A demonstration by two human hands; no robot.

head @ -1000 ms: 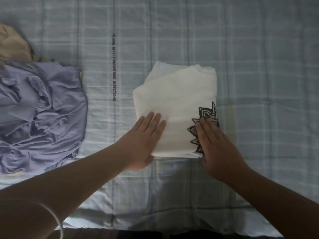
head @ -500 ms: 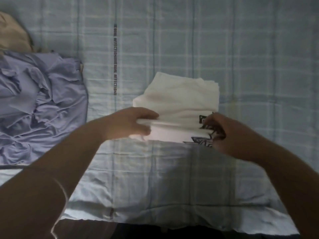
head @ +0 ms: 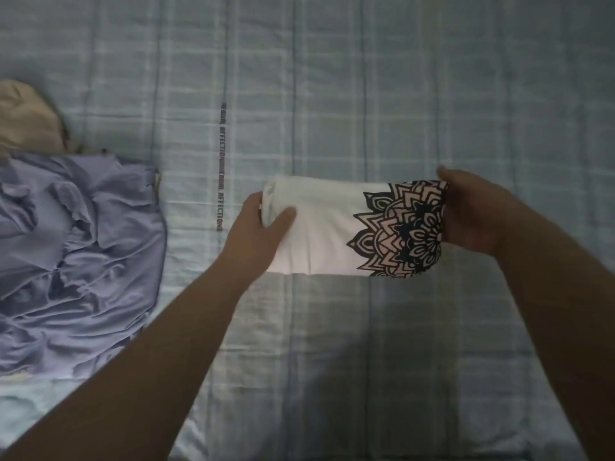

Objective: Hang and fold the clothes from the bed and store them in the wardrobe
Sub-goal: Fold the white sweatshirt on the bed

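Note:
A folded white T-shirt (head: 326, 234) with a black mandala print on its right side is held up above the bed (head: 366, 94), its printed face turned toward me. My left hand (head: 263, 224) grips its left edge, thumb on the front. My right hand (head: 472, 211) grips its right edge beside the print. A crumpled lavender garment (head: 76, 257) lies on the bed at the left, apart from both hands.
The bed is covered with a pale blue checked sheet with a line of dark lettering (head: 220, 168). A beige cloth item (head: 26, 118) sits at the far left above the lavender garment. The bed's near edge runs along the bottom of the view.
Both hands went from pressing flat on the folded T-shirt to gripping its sides and lifting it off the sheet, so the mandala print now faces me.

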